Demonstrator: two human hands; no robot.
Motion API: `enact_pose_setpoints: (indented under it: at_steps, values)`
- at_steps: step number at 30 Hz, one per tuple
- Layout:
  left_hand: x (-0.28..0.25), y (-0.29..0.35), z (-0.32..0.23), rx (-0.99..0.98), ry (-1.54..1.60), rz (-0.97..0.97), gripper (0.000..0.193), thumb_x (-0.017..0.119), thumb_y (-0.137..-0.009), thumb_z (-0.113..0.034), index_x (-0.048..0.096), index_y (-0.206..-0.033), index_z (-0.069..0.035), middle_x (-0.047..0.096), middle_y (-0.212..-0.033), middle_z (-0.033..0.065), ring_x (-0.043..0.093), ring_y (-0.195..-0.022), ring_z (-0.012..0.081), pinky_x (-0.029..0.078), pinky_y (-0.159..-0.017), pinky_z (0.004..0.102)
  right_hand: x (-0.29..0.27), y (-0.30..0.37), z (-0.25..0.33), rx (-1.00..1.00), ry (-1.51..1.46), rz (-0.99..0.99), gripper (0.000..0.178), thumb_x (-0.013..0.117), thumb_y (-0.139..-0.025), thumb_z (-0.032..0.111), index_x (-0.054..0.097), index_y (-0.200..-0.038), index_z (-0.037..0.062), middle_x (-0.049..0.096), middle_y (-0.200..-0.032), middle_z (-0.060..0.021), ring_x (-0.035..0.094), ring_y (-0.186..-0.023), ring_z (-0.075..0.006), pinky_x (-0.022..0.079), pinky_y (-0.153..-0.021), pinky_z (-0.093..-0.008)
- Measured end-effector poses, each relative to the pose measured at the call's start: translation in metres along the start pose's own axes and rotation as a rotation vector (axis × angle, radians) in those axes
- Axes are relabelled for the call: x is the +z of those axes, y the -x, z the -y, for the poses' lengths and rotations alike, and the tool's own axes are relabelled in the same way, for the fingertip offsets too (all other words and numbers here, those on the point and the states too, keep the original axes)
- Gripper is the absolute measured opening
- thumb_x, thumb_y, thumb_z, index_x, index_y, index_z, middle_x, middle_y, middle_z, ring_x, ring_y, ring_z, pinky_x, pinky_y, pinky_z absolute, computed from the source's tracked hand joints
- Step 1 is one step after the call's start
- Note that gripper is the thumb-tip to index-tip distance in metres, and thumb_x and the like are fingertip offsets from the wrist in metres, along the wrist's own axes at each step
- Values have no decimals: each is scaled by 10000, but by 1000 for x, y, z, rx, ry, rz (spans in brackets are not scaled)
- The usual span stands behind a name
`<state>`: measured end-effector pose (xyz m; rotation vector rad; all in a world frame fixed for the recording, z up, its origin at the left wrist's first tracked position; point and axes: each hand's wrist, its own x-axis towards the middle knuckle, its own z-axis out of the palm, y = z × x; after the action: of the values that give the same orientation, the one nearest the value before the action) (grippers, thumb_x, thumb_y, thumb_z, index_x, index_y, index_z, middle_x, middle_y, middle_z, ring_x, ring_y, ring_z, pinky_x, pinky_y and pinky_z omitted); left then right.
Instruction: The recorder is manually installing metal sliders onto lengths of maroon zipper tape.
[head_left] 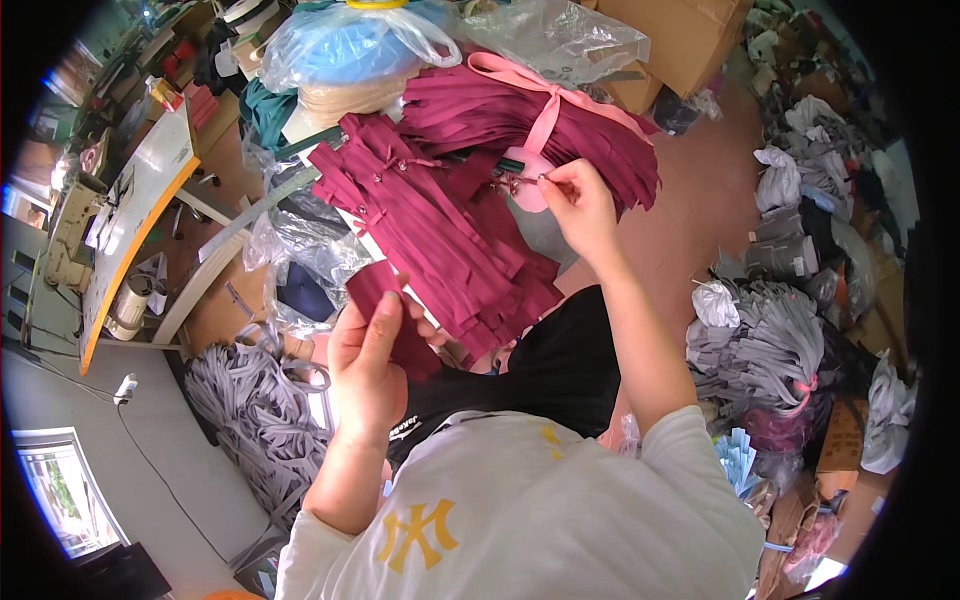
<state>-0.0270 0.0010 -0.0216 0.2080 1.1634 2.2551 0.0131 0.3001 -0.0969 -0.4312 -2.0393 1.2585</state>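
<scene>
My left hand (372, 345) is closed on a maroon fabric strip (371, 286), thumb on top, with more of its cloth hanging below the fingers. My right hand (583, 205) pinches a tiny metal piece (543, 178) between thumb and fingertips; its exact kind is too small to tell. Just left of those fingertips lie several small metal pieces (513, 183) by a pink round pad (530, 198). Between my hands, over my lap, spreads a stack of maroon fabric strips (440, 235), some with small metal fittings near their far ends.
A bundle of maroon strips (440, 105) tied with a pink band (543, 125) lies beyond. Clear plastic bags (350, 45) and a cardboard box (690, 40) are behind. Grey strip bundles lie left (250, 400) and right (765, 340). A table (150, 210) stands left.
</scene>
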Motion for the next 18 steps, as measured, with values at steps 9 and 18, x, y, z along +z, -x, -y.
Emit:
enact_pose_setpoints:
  at_steps: [9, 18]
  values:
    - [13, 10, -1, 15, -189, 173, 173, 544, -1008, -50, 569, -1156, 35, 713, -957, 162, 704, -777, 199, 593, -731, 323, -5, 57, 117, 295, -630, 421, 246, 609, -990, 118, 622, -1212, 11, 635, -982, 8, 590, -826, -51, 512, -732, -227]
    - [16, 20, -8, 94, -362, 314, 199, 538, -1018, -93, 577, -1135, 62, 687, -959, 114, 674, -814, 159, 564, -766, 292, 21, 73, 149, -12, -576, 493, 86, 615, -960, 8, 635, -1019, -50, 593, -972, -89, 634, -626, -113, 518, -472, -218]
